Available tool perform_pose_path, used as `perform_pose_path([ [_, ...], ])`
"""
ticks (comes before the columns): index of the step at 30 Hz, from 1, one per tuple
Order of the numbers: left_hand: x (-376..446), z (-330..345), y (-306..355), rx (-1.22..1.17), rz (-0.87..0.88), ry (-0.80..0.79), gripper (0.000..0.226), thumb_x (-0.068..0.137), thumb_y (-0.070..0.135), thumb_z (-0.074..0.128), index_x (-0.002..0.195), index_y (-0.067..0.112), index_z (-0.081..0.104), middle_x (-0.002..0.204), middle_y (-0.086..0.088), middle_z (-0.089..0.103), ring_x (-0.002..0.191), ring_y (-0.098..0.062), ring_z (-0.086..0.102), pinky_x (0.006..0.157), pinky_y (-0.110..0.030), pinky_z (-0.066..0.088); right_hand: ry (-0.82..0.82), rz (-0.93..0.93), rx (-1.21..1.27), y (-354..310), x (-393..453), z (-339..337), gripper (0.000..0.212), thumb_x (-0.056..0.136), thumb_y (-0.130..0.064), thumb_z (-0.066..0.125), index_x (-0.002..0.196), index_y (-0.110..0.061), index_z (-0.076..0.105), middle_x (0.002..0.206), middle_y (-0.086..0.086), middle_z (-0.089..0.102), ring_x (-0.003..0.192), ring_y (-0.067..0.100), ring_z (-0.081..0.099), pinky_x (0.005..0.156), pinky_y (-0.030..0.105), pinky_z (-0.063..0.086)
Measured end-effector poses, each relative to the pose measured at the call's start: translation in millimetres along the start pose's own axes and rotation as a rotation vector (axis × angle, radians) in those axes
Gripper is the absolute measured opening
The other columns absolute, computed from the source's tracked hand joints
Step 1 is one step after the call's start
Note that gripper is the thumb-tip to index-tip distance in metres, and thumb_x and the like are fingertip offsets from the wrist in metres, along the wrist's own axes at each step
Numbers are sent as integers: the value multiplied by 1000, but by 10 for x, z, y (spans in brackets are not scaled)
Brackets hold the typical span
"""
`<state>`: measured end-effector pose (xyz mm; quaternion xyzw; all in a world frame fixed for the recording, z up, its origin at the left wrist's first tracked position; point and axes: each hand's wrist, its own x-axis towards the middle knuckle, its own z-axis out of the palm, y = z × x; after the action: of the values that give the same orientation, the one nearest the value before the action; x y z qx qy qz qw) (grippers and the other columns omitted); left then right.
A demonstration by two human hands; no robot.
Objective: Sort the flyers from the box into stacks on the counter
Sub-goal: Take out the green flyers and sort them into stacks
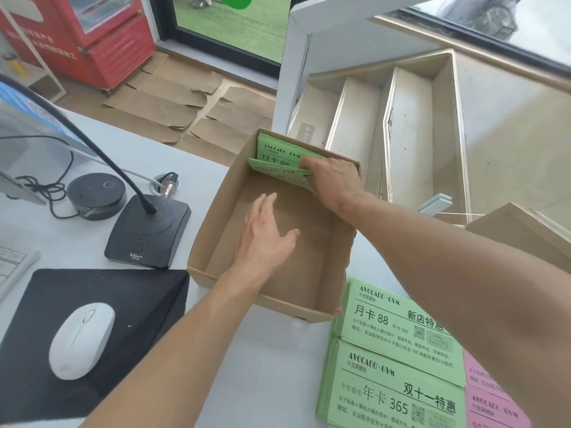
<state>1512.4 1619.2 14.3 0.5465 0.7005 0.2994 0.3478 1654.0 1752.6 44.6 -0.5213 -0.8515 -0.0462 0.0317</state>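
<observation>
The right hand (pixel 332 177) reaches across the cardboard box (pixel 272 291) and grips the green flyers (pixel 278 159) leaning at its far end. The left hand (pixel 265 233) hovers flat inside, fingers straight. Sorted stacks (pixel 392 359) lie on the tabletop (pixel 272 366).

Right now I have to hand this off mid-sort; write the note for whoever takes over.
Right hand: gripping the green flyers leaning against the far wall of the box.
Left hand: open, fingers straight, over the bare box floor, holding nothing.
Done: two green stacks and pink stacks lie on the counter, right of the box.
Left: lift out that last bundle and sort it onto the matching stacks.
</observation>
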Motion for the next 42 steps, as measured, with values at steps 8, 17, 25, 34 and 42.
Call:
perform_pose_path([
  [8, -44, -74, 76, -68, 15, 63, 89, 92, 35, 70, 161, 23, 15, 165, 4, 24, 152, -13, 22, 121, -30, 19, -138, 191, 357, -58, -33, -306, 30, 100, -15, 55, 127, -28, 59, 103, -2, 65, 86, 23, 60, 67, 31, 47],
  [17, -175, -388, 285, -660, -23, 244, 88, 89, 32, 77, 158, 23, 24, 149, 5, 51, 128, -3, 55, 104, -27, 50, -35, 437, 1261, -135, -1080, -939, 22, 99, -10, 62, 107, -31, 65, 101, -8, 77, 88, 16, 76, 72, 46, 62],
  [25, -1207, -482, 633, -895, 187, -35, 74, 77, 10, 77, 144, 24, 49, 98, -5, 76, 91, -25, 74, 75, -37, 61, -196, 387, 1369, -428, -2534, -821, 19, 98, -3, 62, 111, -17, 59, 111, -4, 76, 105, 16, 72, 91, 46, 58],
  [34, -2309, -582, 310, -545, 219, 49, 67, 78, 6, 79, 135, 32, 55, 85, -2, 69, 85, -8, 72, 70, -14, 56, -196, 298, 1353, -1062, -3141, -473, 40, 95, -3, 64, 121, -34, 63, 116, -16, 72, 111, 9, 66, 100, 42, 53],
  [42, -2612, -612, 47, -386, 172, 56, 59, 77, 7, 85, 123, 39, 64, 83, 1, 72, 87, -13, 71, 71, -14, 53, -341, 264, 1297, -1368, -3381, -183, 34, 97, -16, 66, 122, -38, 63, 116, -22, 70, 111, 0, 63, 101, 35, 50],
])
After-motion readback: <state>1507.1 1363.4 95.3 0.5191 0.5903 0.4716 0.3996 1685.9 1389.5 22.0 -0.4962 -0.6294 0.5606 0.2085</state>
